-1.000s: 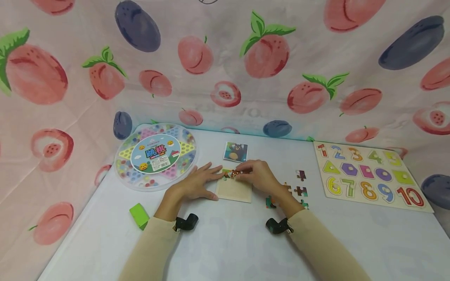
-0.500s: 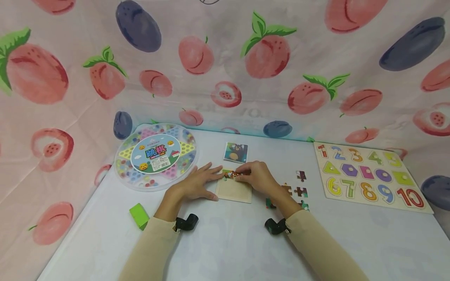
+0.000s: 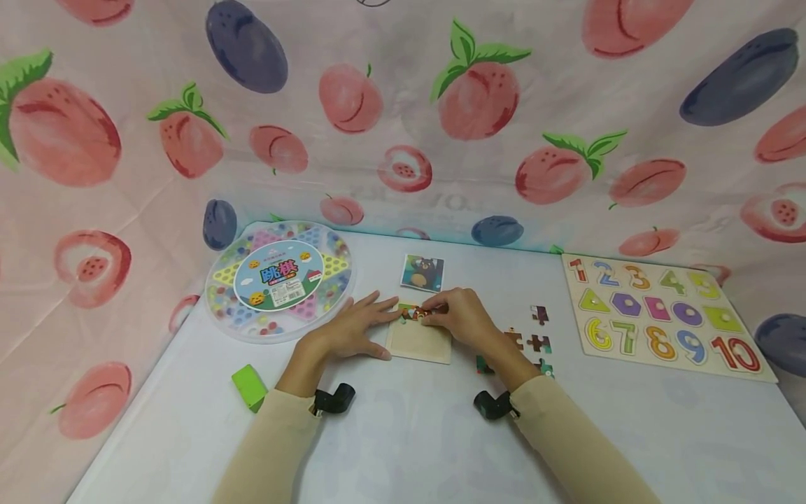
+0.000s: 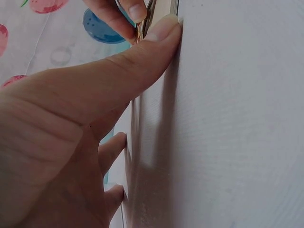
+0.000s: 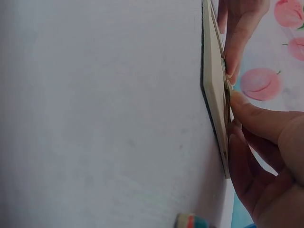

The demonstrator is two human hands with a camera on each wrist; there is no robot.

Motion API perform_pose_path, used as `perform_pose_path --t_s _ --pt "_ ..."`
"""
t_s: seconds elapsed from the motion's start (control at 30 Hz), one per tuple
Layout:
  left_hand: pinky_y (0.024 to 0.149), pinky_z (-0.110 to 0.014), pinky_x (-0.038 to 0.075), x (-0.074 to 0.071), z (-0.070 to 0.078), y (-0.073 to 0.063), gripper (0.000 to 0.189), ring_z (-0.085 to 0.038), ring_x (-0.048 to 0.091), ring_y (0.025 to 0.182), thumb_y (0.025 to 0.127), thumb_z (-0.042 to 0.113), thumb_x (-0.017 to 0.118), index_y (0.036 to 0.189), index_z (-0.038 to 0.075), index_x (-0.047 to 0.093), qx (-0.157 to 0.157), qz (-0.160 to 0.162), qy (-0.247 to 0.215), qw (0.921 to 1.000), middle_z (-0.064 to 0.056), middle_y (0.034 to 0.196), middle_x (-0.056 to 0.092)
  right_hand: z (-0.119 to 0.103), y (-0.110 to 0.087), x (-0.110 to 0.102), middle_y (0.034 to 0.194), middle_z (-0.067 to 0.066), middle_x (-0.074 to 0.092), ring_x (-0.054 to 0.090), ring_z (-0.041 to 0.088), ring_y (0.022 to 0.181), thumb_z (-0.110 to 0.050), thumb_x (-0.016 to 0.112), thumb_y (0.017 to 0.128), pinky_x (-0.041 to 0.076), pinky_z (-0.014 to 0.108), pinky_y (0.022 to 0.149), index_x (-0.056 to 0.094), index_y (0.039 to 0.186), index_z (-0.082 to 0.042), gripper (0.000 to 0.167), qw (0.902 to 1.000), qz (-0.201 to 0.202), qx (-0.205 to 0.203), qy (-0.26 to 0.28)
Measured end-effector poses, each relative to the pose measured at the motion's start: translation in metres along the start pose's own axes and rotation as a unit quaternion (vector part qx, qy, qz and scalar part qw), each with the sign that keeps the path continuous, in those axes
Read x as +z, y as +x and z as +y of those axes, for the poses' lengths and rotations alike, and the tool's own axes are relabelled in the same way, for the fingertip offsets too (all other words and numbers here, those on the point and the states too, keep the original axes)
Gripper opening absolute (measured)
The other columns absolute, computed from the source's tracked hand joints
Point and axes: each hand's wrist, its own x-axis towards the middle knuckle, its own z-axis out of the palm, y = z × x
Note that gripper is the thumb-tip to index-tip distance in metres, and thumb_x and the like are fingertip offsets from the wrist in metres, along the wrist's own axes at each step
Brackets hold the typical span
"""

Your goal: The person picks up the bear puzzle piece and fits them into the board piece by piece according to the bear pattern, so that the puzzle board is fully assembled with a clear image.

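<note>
In the head view a small wooden puzzle board (image 3: 418,346) lies at the middle of the table, its lower part bare wood. Colourful jigsaw pieces (image 3: 408,311) lie along its top edge. My left hand (image 3: 349,327) rests at the board's left side with fingers spread; its thumb (image 4: 164,29) touches the board's edge in the left wrist view. My right hand (image 3: 467,318) reaches over the board's upper right and pinches a brown jigsaw piece (image 3: 422,315) between thumb and fingers, down at the board's surface. The fingers partly cover this piece.
Several loose jigsaw pieces (image 3: 539,343) lie right of the board, some partly behind the right forearm. A bear picture card (image 3: 422,272) sits behind it. Left are a round Chinese checkers set (image 3: 279,280) and a green block (image 3: 250,387); right is a number board (image 3: 667,315).
My right hand has shifted very slightly, and the brown piece sits a little lower and flatter beside the other pieces. My left hand has stayed in place.
</note>
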Motion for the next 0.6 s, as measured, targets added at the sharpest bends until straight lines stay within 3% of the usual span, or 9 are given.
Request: perform_pose_path --t_s 0.23,0.6 --pt "0.128 -0.068 0.000 0.0004 -0.0012 0.0016 0.082 -0.033 0.006 0.163 0.083 0.037 0.082 0.155 0.021 0.045 0.001 0.000 0.002 1.0000 0.002 0.171 0.026 0.0035 0.0017 0.0022 0.107 0.005 0.078 0.070 0.020 0.095 -0.019 0.082 0.085 0.059 0.033 0.081 0.081 0.102 -0.011 0.019 0.9993 0.007 -0.036 -0.005" --pt "0.126 -0.070 0.001 -0.0022 -0.0003 -0.0008 0.086 -0.037 0.008 0.162 0.085 0.036 0.082 0.159 0.022 0.039 0.009 -0.003 0.003 0.9999 -0.002 0.171 0.027 0.0072 0.0038 -0.0014 0.106 0.006 0.077 0.069 0.020 0.094 -0.017 0.080 0.087 0.057 0.030 0.080 0.082 0.106 -0.012 0.020 0.9994 -0.023 -0.019 0.019"
